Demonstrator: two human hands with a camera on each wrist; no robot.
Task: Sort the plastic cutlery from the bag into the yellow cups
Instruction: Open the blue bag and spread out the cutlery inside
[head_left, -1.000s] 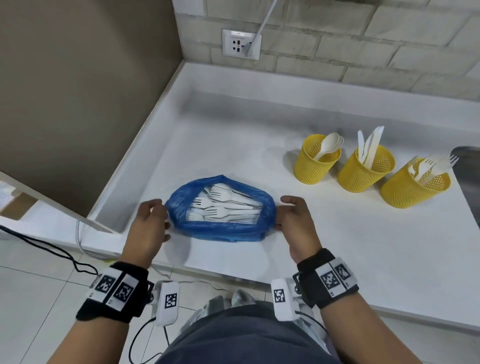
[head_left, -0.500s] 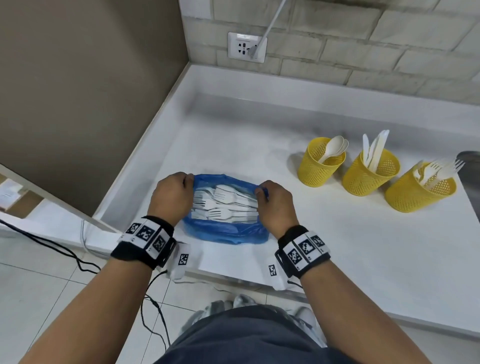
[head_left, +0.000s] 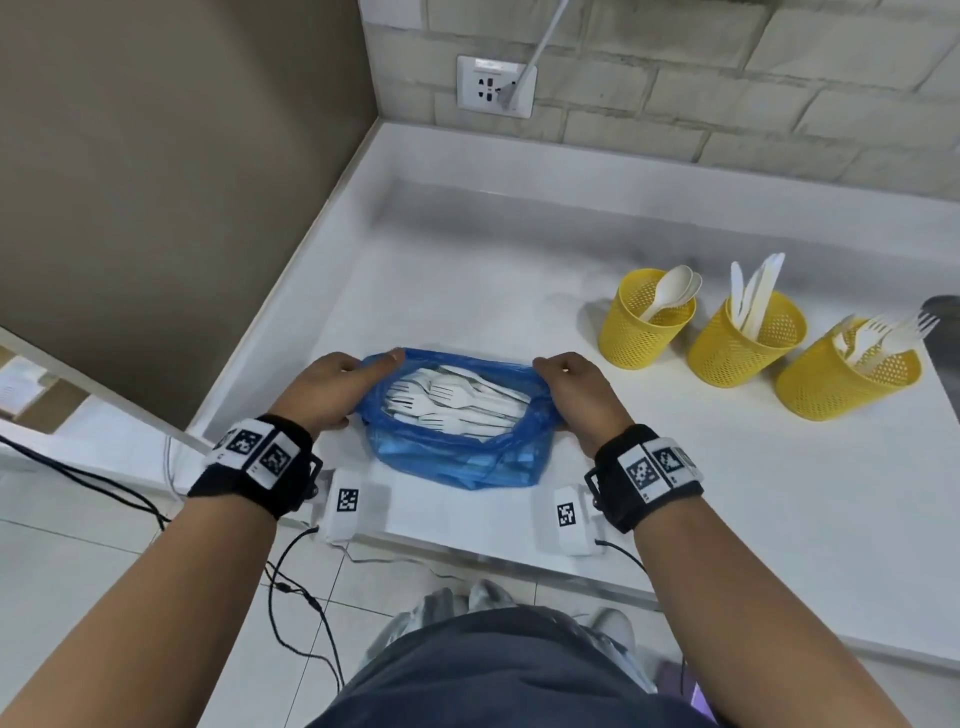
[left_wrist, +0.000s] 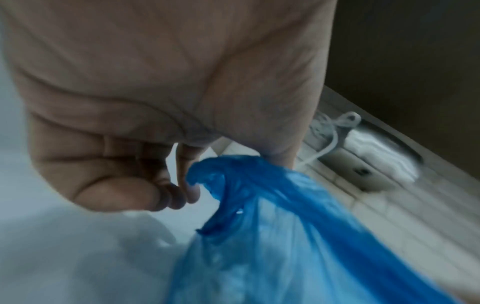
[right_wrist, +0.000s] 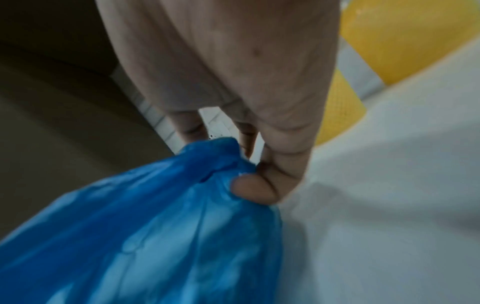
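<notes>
- The blue bag (head_left: 457, 441) is set on the white counter (head_left: 701, 493) near its front edge, well apart from the three yellow cups, and its mouth is held wide at both ends, most likely so the cutlery inside can be seen and reached.
- The left end of the rim is pinched by the left hand (head_left: 332, 389); in the left wrist view the plastic is caught between thumb and fingertips (left_wrist: 192, 191), the other fingers being curled in.
- The right end is gripped by the right hand (head_left: 582, 400); in the right wrist view the gathered plastic is pressed by one fingertip (right_wrist: 253, 190) against the hand.
- White plastic forks (head_left: 447, 395) are seen lying flat in the bag; whether other pieces lie beneath cannot be told.
- One kind is kept per cup: spoons in the left cup (head_left: 644, 327), knives in the middle cup (head_left: 743, 343), forks in the right cup (head_left: 841, 379), so a sorting rule is judged to be set already.
- No brand or readable writing is found; only black-and-white square markers are shown on the wristbands (head_left: 260, 452).
</notes>
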